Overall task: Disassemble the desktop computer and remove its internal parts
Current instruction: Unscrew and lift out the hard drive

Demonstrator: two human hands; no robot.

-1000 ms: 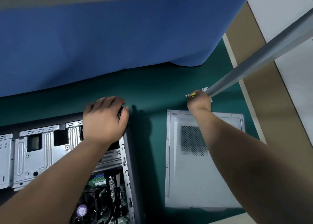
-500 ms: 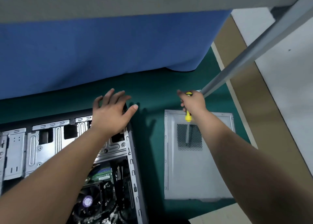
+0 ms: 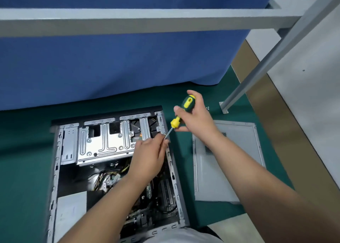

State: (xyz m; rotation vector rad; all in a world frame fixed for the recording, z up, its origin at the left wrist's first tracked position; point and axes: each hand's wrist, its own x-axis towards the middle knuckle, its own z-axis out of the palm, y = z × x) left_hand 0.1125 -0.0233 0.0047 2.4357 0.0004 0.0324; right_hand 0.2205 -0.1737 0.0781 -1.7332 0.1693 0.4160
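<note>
The open desktop case lies on its side on the green mat, with a silver drive cage at its far end and cables and the motherboard below. My right hand grips the green and yellow handle of a screwdriver above the case's far right corner. The tool's shaft slants down to the case's right rail. My left hand pinches that shaft near its tip, over the right edge of the drive cage.
The removed grey side panel lies flat on the mat right of the case. A few small screws lie beyond it, near the foot of a slanted metal frame leg. A blue cloth hangs behind.
My right hand carried the screwdriver from above the side panel over to the case's far right corner. My left hand left the case's top edge and took hold of the shaft. The view tilted down.
</note>
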